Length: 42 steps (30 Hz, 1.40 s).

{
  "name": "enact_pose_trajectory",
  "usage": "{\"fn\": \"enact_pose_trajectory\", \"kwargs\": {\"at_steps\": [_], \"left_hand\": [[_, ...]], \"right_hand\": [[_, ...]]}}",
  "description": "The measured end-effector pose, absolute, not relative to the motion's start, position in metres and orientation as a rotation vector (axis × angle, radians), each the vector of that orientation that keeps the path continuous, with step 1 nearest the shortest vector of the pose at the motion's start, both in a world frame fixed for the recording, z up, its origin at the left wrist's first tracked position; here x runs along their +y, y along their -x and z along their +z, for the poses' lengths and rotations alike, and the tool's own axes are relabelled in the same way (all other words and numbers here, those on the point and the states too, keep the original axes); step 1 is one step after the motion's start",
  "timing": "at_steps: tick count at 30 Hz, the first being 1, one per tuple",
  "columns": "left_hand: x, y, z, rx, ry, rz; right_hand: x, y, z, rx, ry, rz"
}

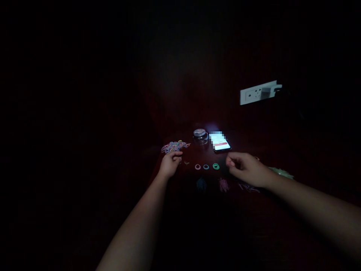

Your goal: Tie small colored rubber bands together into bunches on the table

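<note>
My left hand (170, 164) is at the front edge of a loose pile of colourful small rubber bands (174, 146). Its index finger points right, with the thumb a little apart below it and nothing visible between them. My right hand (246, 168) is curled, thumb and fingertips together, over the right part of the dark table; whatever it may pinch is hidden. Between the hands lie a pink ring (197, 166), a blue ring (206, 166) and a green ring (216, 166) in a row. A few stray bands (186, 163) sit beside my left hand.
Behind the rings stand a lidded clear jar (200, 137) and a lit phone (220, 141). Nearer are dark blue bands (201, 184), pink bands (223, 184) and pale purple bands (249, 187). Yellowish-green bands (281, 172) lie beyond my right forearm. A power socket (258, 93) is on the wall.
</note>
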State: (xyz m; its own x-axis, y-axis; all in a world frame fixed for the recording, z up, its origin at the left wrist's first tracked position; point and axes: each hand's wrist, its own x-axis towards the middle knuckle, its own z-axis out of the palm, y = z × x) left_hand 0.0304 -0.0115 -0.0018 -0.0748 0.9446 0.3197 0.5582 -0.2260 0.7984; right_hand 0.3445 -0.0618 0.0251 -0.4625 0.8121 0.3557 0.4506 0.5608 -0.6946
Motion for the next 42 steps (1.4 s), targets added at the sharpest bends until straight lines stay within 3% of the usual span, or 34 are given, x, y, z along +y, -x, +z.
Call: {"fn": "enact_pose_trajectory", "kwargs": {"at_steps": [10,16,21,33,42], "left_hand": [[-0.022,-0.041,0.009,1.589,-1.826,1.201],[-0.051,-0.083,0.031,1.071,-2.492,1.086],[-0.073,-0.112,0.040,0.865,-2.672,0.915],[-0.079,-0.118,0.047,0.875,-2.785,0.795],[-0.082,-0.117,0.047,1.039,-2.682,0.948]], "right_hand": [[-0.062,-0.345,0.025,-2.134,0.996,0.660],[-0.066,-0.339,0.025,-2.070,0.878,0.688],[-0.068,-0.333,0.028,-2.104,0.792,0.636],[-0.071,-0.331,0.036,-2.121,0.648,0.466],[-0.069,-0.332,0.031,-2.092,0.802,0.462]]}}
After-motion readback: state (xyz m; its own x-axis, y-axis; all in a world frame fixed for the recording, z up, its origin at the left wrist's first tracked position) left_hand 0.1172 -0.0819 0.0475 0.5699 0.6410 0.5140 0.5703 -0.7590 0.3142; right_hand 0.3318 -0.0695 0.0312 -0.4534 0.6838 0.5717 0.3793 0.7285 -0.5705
